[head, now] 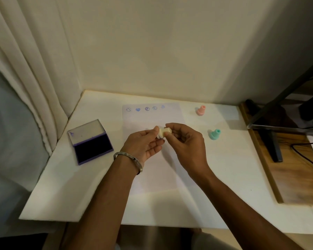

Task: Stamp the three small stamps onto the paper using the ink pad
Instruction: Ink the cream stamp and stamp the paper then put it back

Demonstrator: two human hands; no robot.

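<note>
Both my hands, left hand [148, 141] and right hand [182, 139], grip the cream stamp [163, 132] above the paper [152, 120]; fingertips touching its inked face risk smudging.

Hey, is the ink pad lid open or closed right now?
Open. The ink pad has its lid tilted back, showing the dark pad surface, left of the paper.
</note>
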